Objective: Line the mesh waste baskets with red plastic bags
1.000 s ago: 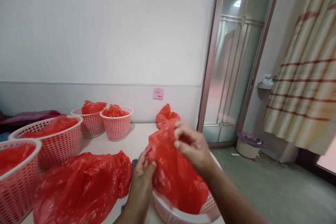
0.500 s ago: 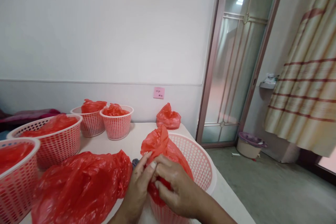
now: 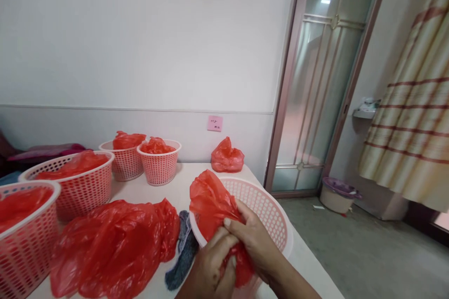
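A red plastic bag (image 3: pixel 210 196) is bunched between my two hands, above a pink perforated basket (image 3: pixel 273 210) at the table's right side. My left hand (image 3: pixel 219 259) is closed around the lower part of the bag. My right hand (image 3: pixel 254 236) grips the bag from the right, its thumb laid across the plastic. Left of the basket lies a dark grey-blue knitted cloth item (image 3: pixel 184 254), partly covered by my left hand and the basket rim. A large crumpled red bag (image 3: pixel 115 247) spreads over the table farther left.
Several pink baskets with red bags inside, such as the small basket (image 3: pixel 159 168), line the table's left and back. Another red bag (image 3: pixel 227 156) sits by the wall under a pink note (image 3: pixel 214 123). Right of the table stand a glass door (image 3: pixel 312 84) and a lidded bin (image 3: pixel 338 196).
Both hands have shifted on the bag: the left moved down and toward me, the right moved right to the bag's side. More of the grey-blue knitted item now shows.
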`<state>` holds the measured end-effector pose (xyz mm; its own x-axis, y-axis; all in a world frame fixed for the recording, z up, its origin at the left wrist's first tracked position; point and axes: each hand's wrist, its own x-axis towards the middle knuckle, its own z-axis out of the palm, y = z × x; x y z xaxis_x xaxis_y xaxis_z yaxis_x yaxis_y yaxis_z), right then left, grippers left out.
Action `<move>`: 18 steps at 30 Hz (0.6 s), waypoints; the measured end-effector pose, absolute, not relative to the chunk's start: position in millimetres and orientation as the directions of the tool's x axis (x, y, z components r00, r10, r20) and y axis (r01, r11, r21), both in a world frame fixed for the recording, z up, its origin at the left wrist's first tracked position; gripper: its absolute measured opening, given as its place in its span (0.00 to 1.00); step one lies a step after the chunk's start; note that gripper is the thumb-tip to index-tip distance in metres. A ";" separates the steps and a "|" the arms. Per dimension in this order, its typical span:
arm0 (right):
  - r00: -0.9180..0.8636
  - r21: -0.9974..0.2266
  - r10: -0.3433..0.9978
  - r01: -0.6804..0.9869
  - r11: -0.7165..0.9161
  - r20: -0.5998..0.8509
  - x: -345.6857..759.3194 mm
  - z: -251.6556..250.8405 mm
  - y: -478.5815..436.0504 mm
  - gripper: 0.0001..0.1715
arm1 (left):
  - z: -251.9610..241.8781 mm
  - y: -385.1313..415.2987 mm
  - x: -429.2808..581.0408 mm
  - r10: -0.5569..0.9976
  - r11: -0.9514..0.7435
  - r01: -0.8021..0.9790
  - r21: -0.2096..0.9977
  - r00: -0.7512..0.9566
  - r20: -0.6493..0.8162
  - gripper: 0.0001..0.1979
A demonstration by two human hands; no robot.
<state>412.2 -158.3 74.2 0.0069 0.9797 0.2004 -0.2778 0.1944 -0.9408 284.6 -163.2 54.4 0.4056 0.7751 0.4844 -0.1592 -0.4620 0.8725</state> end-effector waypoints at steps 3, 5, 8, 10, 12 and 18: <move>0.060 -0.916 0.969 -0.319 0.245 0.238 412.6 82.7 -155.5 0.20 | 51.6 -154.9 265.3 0.852 -0.351 -0.117 0.929 0.371 0.369 0.13; 0.092 -0.891 0.959 -0.355 0.282 0.267 414.0 89.6 -156.1 0.20 | 53.2 -145.7 252.8 0.932 -0.176 -0.154 0.972 0.291 0.214 0.13; 0.095 -0.855 0.951 -0.417 0.307 0.295 414.2 99.9 -158.1 0.27 | 63.7 -130.7 243.8 0.950 0.171 -0.364 0.916 0.307 -0.055 0.15; 0.034 -0.850 0.944 -0.427 0.310 0.327 412.2 104.9 -158.8 0.29 | 74.8 -121.8 244.4 0.918 0.329 -0.521 0.788 0.371 -0.138 0.17; -0.112 -0.872 0.933 -0.407 0.271 0.343 409.2 107.7 -159.1 0.27 | 86.6 -113.7 245.9 0.901 0.376 -0.613 0.695 0.417 -0.120 0.21; -0.476 -0.968 0.847 -0.183 0.169 0.238 406.2 106.9 -162.5 0.08 | 110.2 -87.5 222.1 0.876 0.413 -0.655 0.633 0.475 -0.081 0.23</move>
<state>406.2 -162.5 106.9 -0.4758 0.8467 0.2381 -0.1830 0.1695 -0.9684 222.1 -87.5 110.2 0.4750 0.8762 -0.0808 -0.6549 0.4134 0.6327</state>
